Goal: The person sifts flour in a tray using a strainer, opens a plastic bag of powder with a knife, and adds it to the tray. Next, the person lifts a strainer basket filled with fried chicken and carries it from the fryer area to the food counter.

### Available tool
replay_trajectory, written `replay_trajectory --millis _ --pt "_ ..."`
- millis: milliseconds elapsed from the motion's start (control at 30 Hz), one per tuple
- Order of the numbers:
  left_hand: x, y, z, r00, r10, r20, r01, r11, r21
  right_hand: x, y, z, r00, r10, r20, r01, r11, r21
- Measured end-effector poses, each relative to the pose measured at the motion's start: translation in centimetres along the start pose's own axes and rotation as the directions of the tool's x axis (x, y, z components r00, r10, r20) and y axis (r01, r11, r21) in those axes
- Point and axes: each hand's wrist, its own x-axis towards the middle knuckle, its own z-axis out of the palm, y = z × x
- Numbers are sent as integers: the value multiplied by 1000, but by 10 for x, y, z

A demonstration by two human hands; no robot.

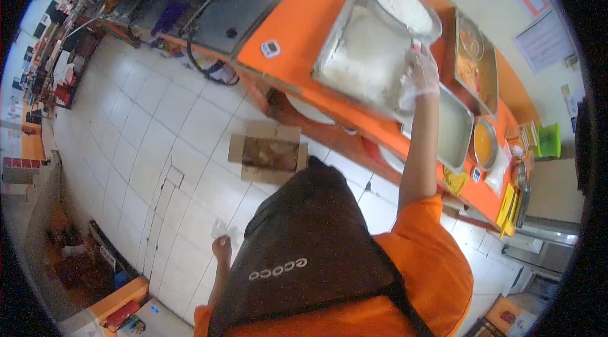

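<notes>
My right hand (421,77), in a clear plastic glove, reaches over the right side of a large metal tray (329,52) dusted with white powder. Its fingers are bent at the tray's edge, just below a bowl of white powder (405,7). A small red and white bit shows at the fingertips, too blurred to name. My left hand (221,247) hangs low over the floor, well away from the counter. Its fingers look closed at a crumpled, whitish, see-through piece (220,229), perhaps thin plastic.
On the orange counter (288,23) stand a white timer (270,49), a deep pan with orange-coloured food (465,74), a tray of pale contents (453,128) and a bowl of yellow liquid (485,140). An open cardboard box (269,153) lies on the tiled floor (190,109).
</notes>
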Motion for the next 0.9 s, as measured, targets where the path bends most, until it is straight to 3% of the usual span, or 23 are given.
replay_trajectory --millis 33,100,133,200,233,333,367,467,500,600,667,700,767,800,833,900 --pt "17 -9 14 1000 27 -1 -27 999 -39 17 19 1 953 -302 37 290 863 -413" --pt "15 10 0 996 -87 -7 87 996 -3 -6 24 -4 945 -309 108 307 721 -621" --pt "25 18 8 991 -134 -19 134 991 -5 -9 -9 -5 993 -114 41 120 869 -480" --pt "47 28 28 997 -50 -51 48 998 -29 13 -19 2 999 44 6 -42 976 -215" --pt "43 20 26 998 -18 -55 17 1000 -18 15 13 17 999 31 9 -29 991 -128" --pt "53 32 52 995 7 -97 0 997 77 38 45 25 995 -104 15 105 981 -164" --pt "57 37 52 996 -90 -28 77 948 -310 38 56 31 998 -65 -24 61 988 -144" --pt "69 32 73 1000 6 -5 -7 965 -264 24 -4 11 1000 3 -20 -5 994 -111" --pt "77 37 74 990 -5 144 -16 990 143 25 -8 15 993 -89 -81 85 995 -60" --pt "58 109 58 997 -67 -32 63 993 -96 20 15 26 997 40 -61 -15 931 364" --pt "79 77 68 990 139 -8 -136 979 151 9 -61 15 946 322 41 -280 745 605" --pt "86 27 83 991 46 -125 -86 938 -336 8 -65 20 959 277 -58 -245 914 324" --pt "84 -1 75 1000 -17 25 22 968 -249 6 -35 20 973 225 -52 -183 887 423" --pt "84 26 65 994 90 57 -91 996 17 18 -27 22 982 180 -60 -130 869 478" --pt "86 46 58 977 196 88 -213 938 275 18 -30 30 967 251 -33 -167 729 663" --pt "65 63 56 996 74 -41 -66 980 187 10 -24 19 934 334 127 -325 645 692"
